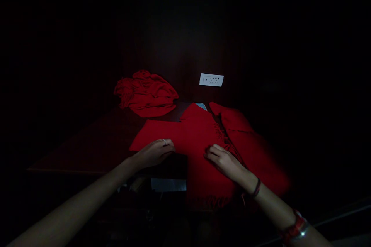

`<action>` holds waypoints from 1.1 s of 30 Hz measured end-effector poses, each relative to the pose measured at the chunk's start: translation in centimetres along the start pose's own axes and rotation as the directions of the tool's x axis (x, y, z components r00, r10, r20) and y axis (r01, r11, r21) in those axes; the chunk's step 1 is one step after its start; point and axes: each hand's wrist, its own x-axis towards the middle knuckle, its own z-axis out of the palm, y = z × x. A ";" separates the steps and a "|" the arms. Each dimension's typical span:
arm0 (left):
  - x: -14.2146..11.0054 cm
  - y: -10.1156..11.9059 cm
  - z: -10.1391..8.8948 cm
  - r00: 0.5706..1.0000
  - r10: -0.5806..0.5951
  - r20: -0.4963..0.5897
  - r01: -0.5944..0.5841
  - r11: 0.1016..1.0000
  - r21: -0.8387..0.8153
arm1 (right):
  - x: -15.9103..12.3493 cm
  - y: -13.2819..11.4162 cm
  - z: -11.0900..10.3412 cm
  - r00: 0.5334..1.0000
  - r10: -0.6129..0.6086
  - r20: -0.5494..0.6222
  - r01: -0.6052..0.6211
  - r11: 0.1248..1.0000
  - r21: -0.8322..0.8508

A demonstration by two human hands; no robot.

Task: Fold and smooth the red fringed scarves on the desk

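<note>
Red fringed cloth (194,137) on dark table (84,144), six o'clock from view centre. Left hand (156,152) at seven, right hand (222,158) at five, both against it, fingers curled; cannot tell whether either pinches fabric. Crumpled red bundle (150,96), ten o'clock; folded red piece (255,146), four.

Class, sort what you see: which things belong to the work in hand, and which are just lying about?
In hand:
- left hand and right hand, both at the cloth
- fringed red cloth in the middle

Apparently lying about:
- bunched red cloth
- red cloth at right
- pale blue item, partly hidden
- wall socket
</note>
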 end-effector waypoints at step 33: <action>-5.8 -3.7 -1.3 0.968 -0.177 -0.177 0.201 0.971 0.132 | 11.1 -6.8 1.9 0.999 -0.044 -0.014 0.042 0.995 -0.086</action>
